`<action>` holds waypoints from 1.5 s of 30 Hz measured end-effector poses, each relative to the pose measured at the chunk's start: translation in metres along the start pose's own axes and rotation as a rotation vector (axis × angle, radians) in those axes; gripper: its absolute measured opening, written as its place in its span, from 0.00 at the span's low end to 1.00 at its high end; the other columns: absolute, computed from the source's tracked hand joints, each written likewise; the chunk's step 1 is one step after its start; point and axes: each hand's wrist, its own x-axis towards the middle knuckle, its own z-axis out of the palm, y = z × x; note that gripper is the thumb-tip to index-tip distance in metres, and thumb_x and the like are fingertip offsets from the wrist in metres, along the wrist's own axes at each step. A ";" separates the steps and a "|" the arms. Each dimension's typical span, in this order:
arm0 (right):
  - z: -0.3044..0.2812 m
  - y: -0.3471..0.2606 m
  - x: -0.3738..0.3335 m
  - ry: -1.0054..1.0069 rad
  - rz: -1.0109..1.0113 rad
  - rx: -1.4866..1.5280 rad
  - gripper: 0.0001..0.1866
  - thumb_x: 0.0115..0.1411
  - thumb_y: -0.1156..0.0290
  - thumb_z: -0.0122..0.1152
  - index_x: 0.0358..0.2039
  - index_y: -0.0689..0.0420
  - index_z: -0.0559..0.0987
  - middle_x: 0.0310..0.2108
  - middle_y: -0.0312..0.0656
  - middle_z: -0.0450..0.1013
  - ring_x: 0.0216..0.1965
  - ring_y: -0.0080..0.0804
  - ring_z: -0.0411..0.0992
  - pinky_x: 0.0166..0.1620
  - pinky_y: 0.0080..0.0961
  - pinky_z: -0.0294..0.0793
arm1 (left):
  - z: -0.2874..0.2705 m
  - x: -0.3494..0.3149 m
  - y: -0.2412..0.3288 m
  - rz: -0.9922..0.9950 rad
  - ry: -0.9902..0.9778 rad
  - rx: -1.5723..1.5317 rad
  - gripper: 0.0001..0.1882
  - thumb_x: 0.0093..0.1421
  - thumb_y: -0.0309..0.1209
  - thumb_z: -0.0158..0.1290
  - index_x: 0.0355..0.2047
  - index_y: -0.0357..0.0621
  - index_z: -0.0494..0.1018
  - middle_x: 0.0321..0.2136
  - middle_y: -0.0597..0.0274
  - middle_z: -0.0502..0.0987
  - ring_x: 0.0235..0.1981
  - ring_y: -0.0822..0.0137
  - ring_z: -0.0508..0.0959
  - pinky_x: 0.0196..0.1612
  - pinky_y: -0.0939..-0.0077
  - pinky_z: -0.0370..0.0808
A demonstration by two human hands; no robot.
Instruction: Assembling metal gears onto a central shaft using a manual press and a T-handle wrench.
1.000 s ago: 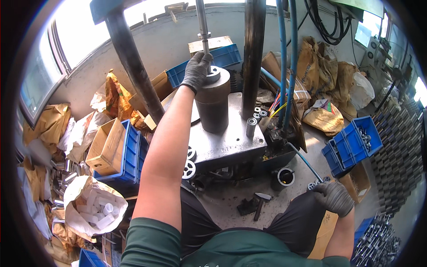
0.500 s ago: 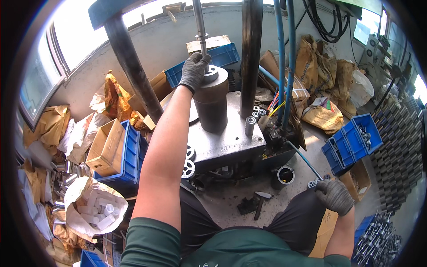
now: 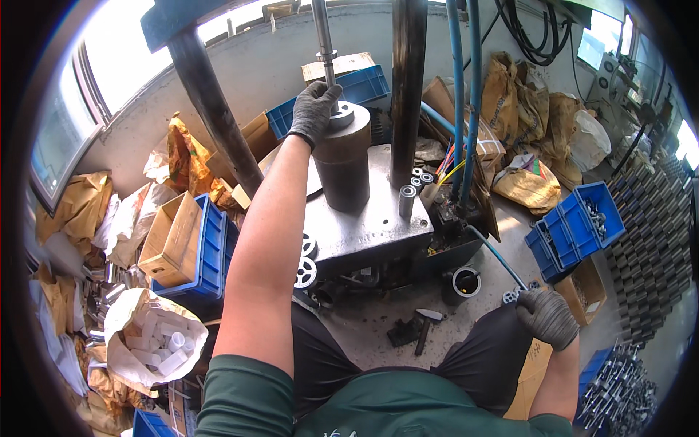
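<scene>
My left hand (image 3: 314,111), in a grey glove, is closed around the lower end of an upright metal shaft (image 3: 325,51). Just below it, a grey metal ring with openings (image 3: 342,116) rests on top of a thick dark steel cylinder (image 3: 345,175). The fingers partly hide where shaft and ring meet. That cylinder stands on the steel table of a press (image 3: 371,233). Off to the right, my right hand (image 3: 547,319), gloved too, grips the end of a slim blue lever (image 3: 502,258) beside my knee.
Several bearings (image 3: 409,192) sit at the table's right corner, and spoked wheels (image 3: 306,273) at its left edge. Dark press columns (image 3: 408,95) flank the cylinder. A hammer (image 3: 424,335) and a round metal pot (image 3: 464,284) are on the floor. Blue crates (image 3: 582,226) stand right.
The whole view has shifted slightly. Both hands keep their hold, the left on the shaft and the right on the lever, with no clear movement of either.
</scene>
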 end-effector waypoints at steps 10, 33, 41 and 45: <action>0.001 0.005 0.001 -0.048 0.005 -0.003 0.13 0.61 0.63 0.57 0.35 0.59 0.83 0.32 0.56 0.78 0.37 0.57 0.79 0.44 0.50 0.78 | -0.001 0.002 -0.010 0.012 -0.079 -0.217 0.21 0.74 0.49 0.54 0.42 0.43 0.81 0.37 0.65 0.83 0.40 0.73 0.79 0.48 0.74 0.75; -0.112 -0.002 0.176 0.959 -0.268 -0.043 0.09 0.64 0.75 0.56 0.42 0.60 0.81 0.37 0.54 0.79 0.38 0.53 0.80 0.44 0.42 0.78 | -0.003 0.004 -0.010 -0.068 -0.090 -0.256 0.16 0.72 0.41 0.53 0.38 0.41 0.82 0.33 0.63 0.82 0.37 0.70 0.79 0.47 0.73 0.75; -0.030 -0.002 0.034 -0.006 -0.168 -0.020 0.12 0.59 0.66 0.62 0.41 0.57 0.84 0.35 0.51 0.80 0.38 0.53 0.79 0.44 0.45 0.78 | -0.012 0.000 -0.008 -0.003 -0.065 -0.177 0.17 0.72 0.42 0.52 0.39 0.41 0.83 0.35 0.61 0.83 0.37 0.69 0.79 0.48 0.72 0.75; 0.021 0.009 -0.008 -0.146 -0.064 -0.063 0.11 0.59 0.63 0.61 0.36 0.57 0.83 0.32 0.53 0.79 0.36 0.58 0.78 0.43 0.49 0.77 | -0.001 0.003 -0.007 -0.005 -0.079 -0.178 0.18 0.73 0.42 0.52 0.40 0.42 0.83 0.34 0.61 0.83 0.37 0.70 0.79 0.47 0.73 0.75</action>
